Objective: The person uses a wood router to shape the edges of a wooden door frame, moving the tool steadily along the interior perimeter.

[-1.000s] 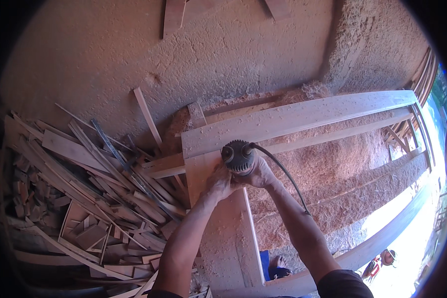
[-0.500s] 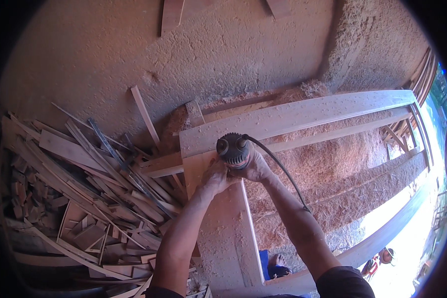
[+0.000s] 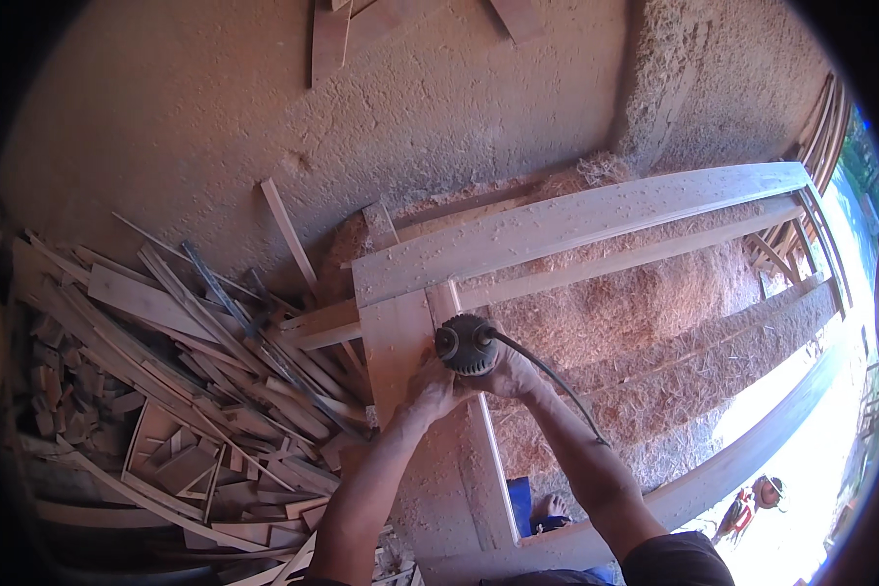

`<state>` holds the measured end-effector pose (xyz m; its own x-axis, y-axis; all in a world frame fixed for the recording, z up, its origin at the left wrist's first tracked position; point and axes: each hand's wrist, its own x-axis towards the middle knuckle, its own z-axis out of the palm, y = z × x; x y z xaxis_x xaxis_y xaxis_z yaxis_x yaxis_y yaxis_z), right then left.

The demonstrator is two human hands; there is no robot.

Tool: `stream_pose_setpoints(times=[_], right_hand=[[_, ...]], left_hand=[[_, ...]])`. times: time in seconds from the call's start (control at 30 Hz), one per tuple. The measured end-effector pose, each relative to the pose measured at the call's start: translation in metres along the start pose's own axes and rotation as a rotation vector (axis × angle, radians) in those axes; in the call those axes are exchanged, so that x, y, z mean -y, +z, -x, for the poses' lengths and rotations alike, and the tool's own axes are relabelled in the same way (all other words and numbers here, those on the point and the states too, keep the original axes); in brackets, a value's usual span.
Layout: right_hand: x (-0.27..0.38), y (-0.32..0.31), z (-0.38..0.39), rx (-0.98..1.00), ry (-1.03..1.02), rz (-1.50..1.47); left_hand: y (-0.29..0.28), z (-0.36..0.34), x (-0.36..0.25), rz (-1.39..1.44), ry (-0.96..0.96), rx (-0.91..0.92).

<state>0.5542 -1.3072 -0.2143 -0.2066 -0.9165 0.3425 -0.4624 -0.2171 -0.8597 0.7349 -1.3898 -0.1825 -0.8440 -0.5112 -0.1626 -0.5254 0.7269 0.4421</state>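
Rough wall [image 3: 479, 107] ahead. Corded router [image 3: 467, 344] sits over the timber frame [image 3: 439, 488], fingers of my left hand [image 3: 432, 389] and right hand [image 3: 511, 373] clamped round it; it's slid nearer me, baring the inner edge beyond. Offcuts [image 3: 142, 296] lie left.

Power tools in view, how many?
1: the black corded power tool, held between the left hand and right hand over the wooden frame. The scrap wood pile may hide others.

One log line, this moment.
left hand: grips power tool | right hand: grips power tool | position: inner edge of wooden frame
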Motion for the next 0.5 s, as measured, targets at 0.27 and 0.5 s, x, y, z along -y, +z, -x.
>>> stream_pose_setpoints(times=[0.27,0.5], right_hand=[[0.043,-0.015,0.036,0.122,0.080,0.114],[0.031,-0.006,0.053,0.128,0.142,0.006]], left_hand=[[0.022,0.036,-0.014,0.057,-0.041,0.123],[0.050,0.047,-0.004,-0.027,0.015,0.027]])
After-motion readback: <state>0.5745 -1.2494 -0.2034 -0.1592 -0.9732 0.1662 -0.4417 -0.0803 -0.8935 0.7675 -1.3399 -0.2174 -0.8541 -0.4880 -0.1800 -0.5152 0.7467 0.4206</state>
